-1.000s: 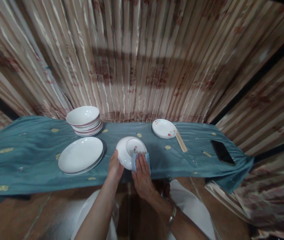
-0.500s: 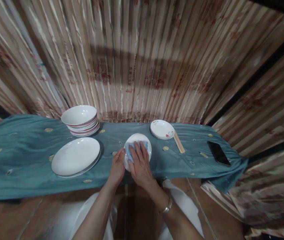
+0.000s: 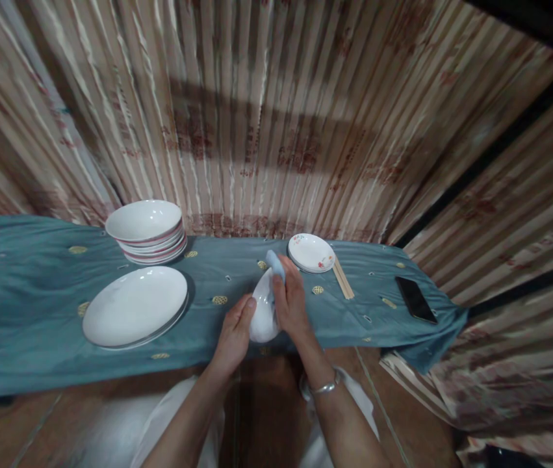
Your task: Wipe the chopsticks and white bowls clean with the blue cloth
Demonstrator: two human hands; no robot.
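A small white plate (image 3: 262, 317) is tipped up on its side above the front part of the table. My left hand (image 3: 235, 327) is closed on its left edge, thumb over the surface. A light blue cloth (image 3: 275, 263) pokes out above my right hand (image 3: 290, 296), which is closed around it and presses it against the plate's right side. Most of the cloth is hidden behind the fingers. To the right lie small flowered plates (image 3: 311, 251) in a stack, with wooden chopsticks (image 3: 343, 281) beside them.
On the left, large oval white plates (image 3: 134, 305) lie stacked, and behind them stand several nested bowls (image 3: 144, 221) with red bands. A black phone (image 3: 415, 299) lies near the right end of the green tablecloth (image 3: 227, 266). A pleated curtain (image 3: 257, 130) hangs close behind.
The small plate has gone from facing up to tilted on its side. My right hand has turned from lying flat over the cloth to gripping it at the plate's right side.
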